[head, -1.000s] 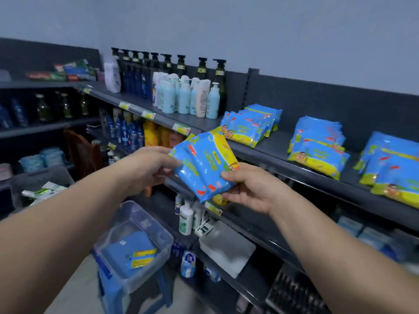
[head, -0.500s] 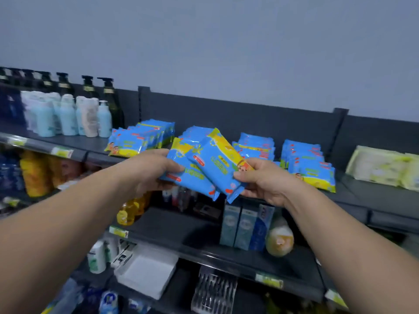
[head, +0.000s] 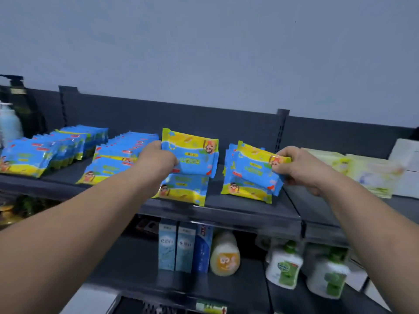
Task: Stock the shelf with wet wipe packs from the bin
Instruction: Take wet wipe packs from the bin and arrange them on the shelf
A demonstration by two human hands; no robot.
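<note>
1. Two-handed at the top shelf (head: pixel 249 209): gripping one wet wipe pack (head: pixel 192 155) by its left edge in the left hand (head: pixel 158 159), fingers curled round it, printed face turned toward the camera.
2. Pinching a second pack (head: pixel 256 168) by its right end in the right hand (head: pixel 299 166), thumb on top, fingers curled beneath, pack tilted down to the left.
3. Holding the first just above a middle stack (head: pixel 181 191) of matching blue-and-yellow packs lying flat near the shelf's front edge; touching or apart, impossible to tell.
4. Holding the other low over a right stack (head: pixel 247 191) of the same packs, seemingly resting on it, though not clearly.
5. Further left on the same shelf, lined up front to back: two longer rows of packs (head: pixel 118 152), then a pale pump bottle (head: pixel 9 123) at the picture's edge.
6. To the right, beyond the shelf divider: pale green packs (head: pixel 367 173), blurred.
7. Below, on the lower shelf (head: pixel 136 257): upright blue boxes (head: pixel 174 245), a yellow bottle (head: pixel 224 254) and green-and-white bottles (head: pixel 284 266).
</note>
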